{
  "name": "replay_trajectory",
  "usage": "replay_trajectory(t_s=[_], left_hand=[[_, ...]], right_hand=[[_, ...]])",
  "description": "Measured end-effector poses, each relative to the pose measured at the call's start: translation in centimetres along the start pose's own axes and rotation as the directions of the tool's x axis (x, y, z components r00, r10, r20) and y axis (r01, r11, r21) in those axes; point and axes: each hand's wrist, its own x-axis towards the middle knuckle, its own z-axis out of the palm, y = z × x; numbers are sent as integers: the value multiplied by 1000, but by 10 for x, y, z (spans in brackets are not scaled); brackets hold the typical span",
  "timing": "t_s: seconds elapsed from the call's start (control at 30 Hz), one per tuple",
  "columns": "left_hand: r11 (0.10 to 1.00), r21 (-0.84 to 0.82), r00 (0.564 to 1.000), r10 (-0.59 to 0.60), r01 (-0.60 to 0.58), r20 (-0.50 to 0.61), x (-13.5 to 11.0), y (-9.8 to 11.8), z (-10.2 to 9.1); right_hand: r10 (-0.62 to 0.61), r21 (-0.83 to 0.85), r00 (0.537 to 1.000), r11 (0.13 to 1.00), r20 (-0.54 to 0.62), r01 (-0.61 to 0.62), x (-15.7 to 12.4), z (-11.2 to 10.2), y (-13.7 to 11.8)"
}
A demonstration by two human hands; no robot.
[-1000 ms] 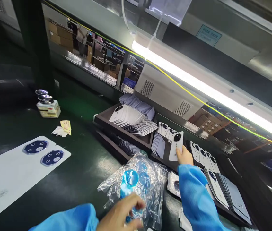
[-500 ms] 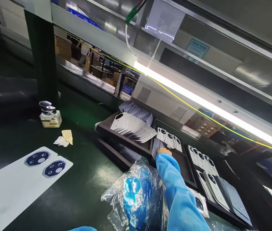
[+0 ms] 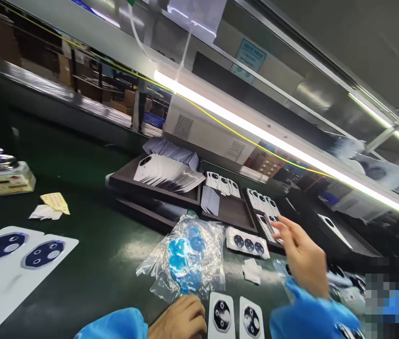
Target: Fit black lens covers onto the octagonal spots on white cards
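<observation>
My right hand (image 3: 303, 256) reaches over the right-hand tray. Its thumb and fingers pinch at the edge of a white phone back cover (image 3: 269, 225), and the hand hides the covers behind it. Near the bottom edge my left hand (image 3: 183, 318) is curled, with its fingertips partly out of sight. Just right of it lie two white pieces, a near cover piece (image 3: 221, 313) and another cover piece (image 3: 251, 318), each with a dark lens plate. A clear plastic bag (image 3: 199, 254) holding round blue pieces lies beyond my left hand.
A dark tray (image 3: 160, 188) holds fanned covers; a lower tray (image 3: 229, 209) holds more. A strip with dark round lens plates (image 3: 247, 242) and a white scrap (image 3: 252, 270) lie nearer. At left are a pump bottle (image 3: 6, 176), paper scraps (image 3: 54, 202) and a large white card (image 3: 12, 292).
My right hand has left the grey pieces in the middle tray and moved right to the covers. My left hand has come into view. The camera has turned right.
</observation>
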Motion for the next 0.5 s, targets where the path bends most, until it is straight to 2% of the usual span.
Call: replay_trajectory(t_s=[0.03, 0.1, 0.17, 0.2, 0.27, 0.37, 0.43, 0.5], left_hand=[[1000, -17, 1000, -14, 14, 1, 0, 6, -3], [997, -47, 998, -67, 67, 7, -1, 16, -7], [996, -52, 996, -73, 75, 42, -4, 25, -5], [997, -53, 996, -47, 51, 72, -6, 28, -1], [996, -76, 983, 68, -56, 173, -10, 34, 9], [971, -111, 926, 238, -214, 294, -14, 42, 22], [964, -96, 905, 267, -249, 332, -17, 49, 28], [975, -102, 920, 222, -200, 324, -21, 56, 33]], right_hand=[[1, 106, 993, 994, -121, 12, -25, -17, 4], [100, 201, 931, 979, -352, -29, -75, -36, 11], [221, 263, 858, 959, -463, -105, -119, -36, 23], [277, 305, 840, 942, -467, -142, -138, -29, 33], [287, 299, 877, 938, -385, -176, -171, -7, 58], [270, 246, 912, 949, -308, -198, -204, 25, 98], [243, 234, 945, 953, -220, -191, -211, 31, 122], [200, 227, 976, 958, -84, -177, -207, 21, 146]])
